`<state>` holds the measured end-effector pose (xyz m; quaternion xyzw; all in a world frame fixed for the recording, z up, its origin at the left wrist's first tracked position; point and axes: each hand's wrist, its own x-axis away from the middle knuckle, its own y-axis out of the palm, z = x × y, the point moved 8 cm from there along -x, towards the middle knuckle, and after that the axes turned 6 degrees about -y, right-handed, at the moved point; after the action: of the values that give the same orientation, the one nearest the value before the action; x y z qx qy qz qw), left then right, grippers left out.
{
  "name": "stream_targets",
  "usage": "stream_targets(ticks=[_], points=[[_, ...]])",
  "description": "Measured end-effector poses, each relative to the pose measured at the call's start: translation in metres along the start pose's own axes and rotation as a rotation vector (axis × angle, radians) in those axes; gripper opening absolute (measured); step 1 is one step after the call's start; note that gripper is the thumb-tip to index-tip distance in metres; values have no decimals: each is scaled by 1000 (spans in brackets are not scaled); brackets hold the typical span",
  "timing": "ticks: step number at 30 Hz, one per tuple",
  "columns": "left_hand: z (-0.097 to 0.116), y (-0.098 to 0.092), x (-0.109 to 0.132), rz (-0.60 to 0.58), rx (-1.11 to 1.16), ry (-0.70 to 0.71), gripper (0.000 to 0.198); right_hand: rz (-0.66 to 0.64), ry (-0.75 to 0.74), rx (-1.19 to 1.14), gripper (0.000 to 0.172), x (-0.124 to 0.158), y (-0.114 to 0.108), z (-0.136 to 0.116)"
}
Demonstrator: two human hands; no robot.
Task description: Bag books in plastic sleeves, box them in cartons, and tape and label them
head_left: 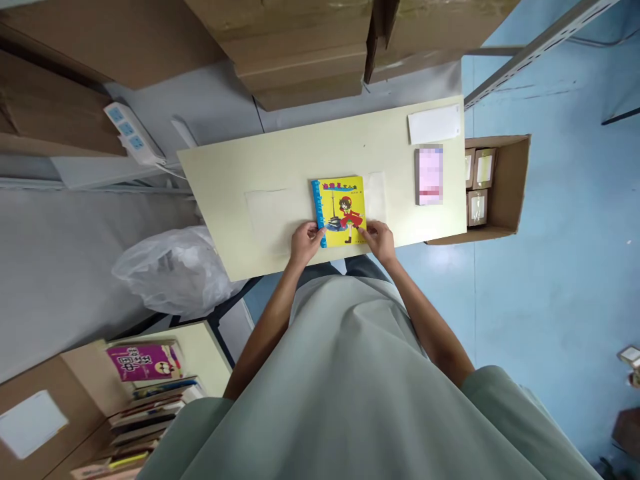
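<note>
A yellow picture book [345,210] with a blue spine and a cartoon figure in red lies face up near the front edge of the cream table. My left hand [306,243] holds its lower left corner, thumb on the cover. At the lower right corner, my right hand [380,241] pinches the book between thumb and fingers. Thin, pale sheet-like outlines show on the tabletop on both sides of the book; their material is hard to make out. Farther right on the table are a blurred pink item [429,175] and a white flat piece [434,124].
Cardboard boxes [300,67] line the far side of the table [225,160]. An open carton [507,190] with small boxes adjoins its right end. A power strip [133,133] and a clear plastic bag [170,267] are at left. Several books [145,360] stand lower left.
</note>
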<state>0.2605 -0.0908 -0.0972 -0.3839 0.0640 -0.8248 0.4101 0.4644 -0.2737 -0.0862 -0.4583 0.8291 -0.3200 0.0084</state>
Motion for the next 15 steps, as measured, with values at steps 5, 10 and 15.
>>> stream_targets(ticks=[5,10,15], points=[[-9,-1,-3,-117,124,-54,38,-27,-22,86,70,-2,5,-2],[-8,-5,-3,-136,87,-58,38,-59,-10,145,61,-3,-1,2],[-8,-6,-3,-170,125,-56,42,297,81,215,55,-8,-48,19]])
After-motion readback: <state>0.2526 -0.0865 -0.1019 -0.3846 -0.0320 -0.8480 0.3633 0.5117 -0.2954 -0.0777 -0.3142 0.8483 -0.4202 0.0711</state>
